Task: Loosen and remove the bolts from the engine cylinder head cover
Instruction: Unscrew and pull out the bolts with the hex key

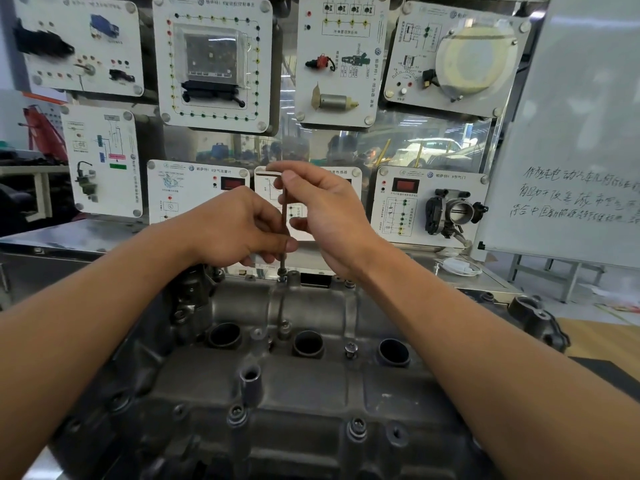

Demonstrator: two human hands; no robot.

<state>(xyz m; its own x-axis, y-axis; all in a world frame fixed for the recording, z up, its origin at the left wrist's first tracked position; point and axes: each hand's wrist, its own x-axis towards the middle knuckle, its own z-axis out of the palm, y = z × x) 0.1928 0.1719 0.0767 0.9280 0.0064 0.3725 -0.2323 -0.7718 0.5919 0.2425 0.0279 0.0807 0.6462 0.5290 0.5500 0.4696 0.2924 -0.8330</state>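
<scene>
A: Backdrop?
B: White training panels (214, 60) in two rows; glossy strip (398, 147) between them, reflecting a workshop.
A: Right side?
B: Whiteboard (588, 98), handwritten. Steel bench (69, 237) under the panels.

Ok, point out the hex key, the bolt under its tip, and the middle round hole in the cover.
hex key (284, 209): head view, midway up its upright shaft.
bolt (282, 276): head view, on its head below the key tip.
middle hole (308, 353): head view, on its near rim.
</scene>
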